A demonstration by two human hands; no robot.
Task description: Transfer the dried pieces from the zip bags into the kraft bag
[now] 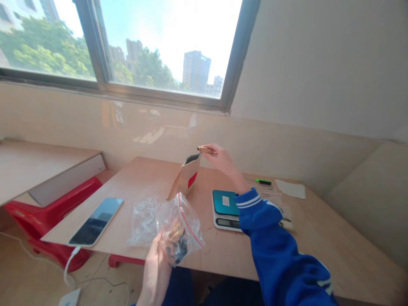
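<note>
My left hand (157, 265) holds a clear zip bag (177, 233) with a red seal line; brown and dark pieces lie inside it. My right hand (219, 158) pinches a small brown piece (205, 150) with a dark end, just above the open top of a kraft paper bag (185, 178) with a red label. The paper bag stands upright on the table (216, 255). Beneath my right forearm is a kitchen scale (225, 203) with a teal top, partly hidden by the blue sleeve. More clear plastic bags (142, 219) lie left of the held bag.
A phone (96, 222) with a white cable lies at the table's left. Behind the right sleeve are a green and black pen (263, 182), a white paper (290, 189) and a small packet (287, 217). A red stool (51, 212) stands at left, below another table (41, 163).
</note>
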